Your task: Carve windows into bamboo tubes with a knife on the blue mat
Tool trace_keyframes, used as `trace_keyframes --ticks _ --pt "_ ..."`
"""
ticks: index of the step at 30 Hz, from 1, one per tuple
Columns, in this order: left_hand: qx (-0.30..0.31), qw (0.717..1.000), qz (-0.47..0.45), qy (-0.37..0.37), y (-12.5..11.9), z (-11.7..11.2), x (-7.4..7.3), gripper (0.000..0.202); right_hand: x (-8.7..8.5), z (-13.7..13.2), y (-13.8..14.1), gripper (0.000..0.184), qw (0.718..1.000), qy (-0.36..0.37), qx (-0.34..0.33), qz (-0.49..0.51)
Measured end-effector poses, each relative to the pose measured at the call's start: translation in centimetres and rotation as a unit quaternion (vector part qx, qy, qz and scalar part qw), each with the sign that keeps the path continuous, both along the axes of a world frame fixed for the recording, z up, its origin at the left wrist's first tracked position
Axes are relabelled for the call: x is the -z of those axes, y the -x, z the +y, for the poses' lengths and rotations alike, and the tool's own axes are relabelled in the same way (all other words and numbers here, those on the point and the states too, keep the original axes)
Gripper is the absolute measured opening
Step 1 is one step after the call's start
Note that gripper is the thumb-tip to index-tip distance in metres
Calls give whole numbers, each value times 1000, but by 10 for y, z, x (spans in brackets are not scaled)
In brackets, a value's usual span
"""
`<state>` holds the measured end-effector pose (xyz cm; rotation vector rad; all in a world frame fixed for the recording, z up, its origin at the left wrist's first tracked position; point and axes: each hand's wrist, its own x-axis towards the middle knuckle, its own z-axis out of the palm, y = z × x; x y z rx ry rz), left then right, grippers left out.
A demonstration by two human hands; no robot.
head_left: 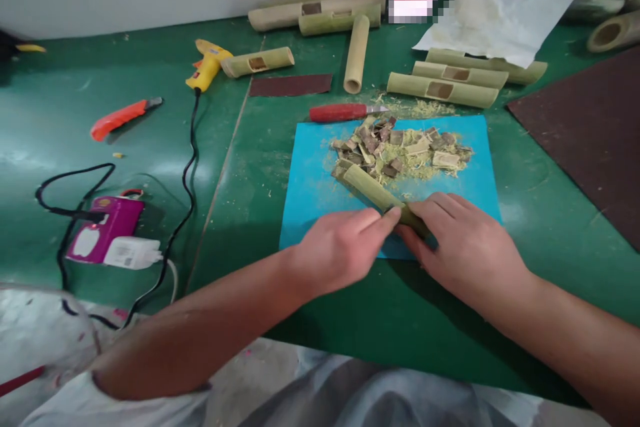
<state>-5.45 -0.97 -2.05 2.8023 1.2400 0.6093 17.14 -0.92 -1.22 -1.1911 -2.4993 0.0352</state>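
Note:
A green bamboo tube (373,185) lies slantwise over the blue sheet (313,200), its far end against a pile of dark and pale scraps and shavings (400,150). Around its near end my right hand (460,240) is closed, thumb below and fingers on top. My left hand (345,243) is closed too, with its fingertips pressed at the tube just beside the right fingers. Whatever the left fingers may pinch is hidden. Behind the pile, at the sheet's back edge, lies a red-handled knife (340,112).
Several cut bamboo tubes (443,90) lie at the back, near a crumpled white paper (490,17). On the left are a yellow glue gun (213,67), an orange utility knife (123,119) and a purple power strip (107,230) with black cords. Brown sandpaper (590,127) covers the right.

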Motion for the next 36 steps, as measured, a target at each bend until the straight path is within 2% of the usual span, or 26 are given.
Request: trace_keyframes --ticks 4,8,12,16,20,23,28,32,36 --pt "-59 998 -15 -34 3 2 -1 33 0 0 0 21 1000 -4 4 -6" --pt "-18 1000 -6 0 3 4 -1 35 0 0 -1 22 1000 2 3 -9" --pt "-83 996 -1 -36 1 2 -1 34 1 0 0 22 1000 0 6 -9" --pt "-24 1000 -1 -4 1 1 0 34 3 0 -1 22 1000 -3 3 3" --pt "-82 996 3 -36 2 4 0 34 2 0 0 21 1000 -3 4 6" --pt "-36 999 13 -20 2 4 0 35 1 0 1 20 1000 -8 -1 3" --pt "-73 996 -5 -52 4 6 -1 33 2 1 2 19 1000 -1 9 6" --pt "-37 999 10 -20 5 6 0 34 2 1 2 22 1000 1 4 4" --pt "-96 993 5 -64 7 7 1 34 2 1 1 22 1000 5 12 6"
